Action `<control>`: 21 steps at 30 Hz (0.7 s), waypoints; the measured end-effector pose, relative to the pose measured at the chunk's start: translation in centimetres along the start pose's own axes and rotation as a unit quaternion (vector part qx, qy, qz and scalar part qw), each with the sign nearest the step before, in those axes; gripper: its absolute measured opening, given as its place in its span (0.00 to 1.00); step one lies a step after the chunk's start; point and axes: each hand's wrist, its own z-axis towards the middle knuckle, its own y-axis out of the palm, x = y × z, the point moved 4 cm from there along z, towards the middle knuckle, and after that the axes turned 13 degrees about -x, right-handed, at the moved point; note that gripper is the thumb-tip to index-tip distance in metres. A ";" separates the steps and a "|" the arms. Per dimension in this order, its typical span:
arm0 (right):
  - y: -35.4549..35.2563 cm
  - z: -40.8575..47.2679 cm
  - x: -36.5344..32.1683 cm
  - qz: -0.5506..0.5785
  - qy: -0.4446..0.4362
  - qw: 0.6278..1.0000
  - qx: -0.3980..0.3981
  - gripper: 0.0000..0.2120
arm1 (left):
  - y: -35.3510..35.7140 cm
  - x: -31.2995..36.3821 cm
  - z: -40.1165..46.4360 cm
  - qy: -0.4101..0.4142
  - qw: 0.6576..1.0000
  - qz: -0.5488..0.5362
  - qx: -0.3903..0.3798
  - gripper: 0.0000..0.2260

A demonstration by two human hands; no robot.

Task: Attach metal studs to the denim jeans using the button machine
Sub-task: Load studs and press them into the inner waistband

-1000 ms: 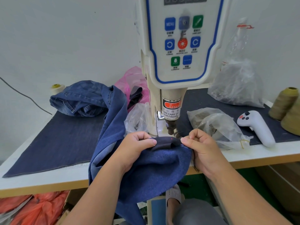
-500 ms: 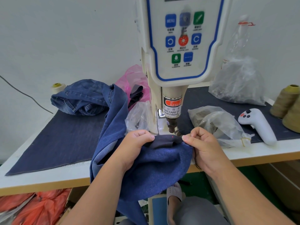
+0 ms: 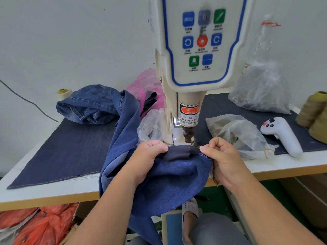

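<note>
A: Where are the denim jeans at this moment?

B: They hang over the front edge of the table, at six o'clock from the button machine. A dark folded part lies just under the punch, and a small red light dot sits on it.

A: How should the person do this step well?

B: Probably the dot marks the place for the stud. The person should keep the cloth flat and tight, with the fingers away from the punch, as the warning label says.

A: And the hands?

B: The left hand, at nine o'clock from the dot, grips the fold with curled fingers. The right hand, at three o'clock, pinches the edge between thumb and fingers. Both wrists rest low, with the forearms coming from below.
</note>
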 end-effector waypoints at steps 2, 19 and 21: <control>0.0 0.0 0.0 -0.004 0.003 1.000 -0.002 0.11 | -0.1 -0.1 0.0 0.001 1.000 0.001 -0.002 0.07; 0.1 0.0 -0.2 -0.016 0.006 1.000 -0.001 0.12 | -0.3 -0.4 0.2 -0.004 1.000 -0.005 -0.001 0.07; -0.1 0.0 0.0 -0.021 0.006 1.000 0.003 0.16 | -0.4 -0.4 0.3 -0.006 1.000 -0.005 0.004 0.06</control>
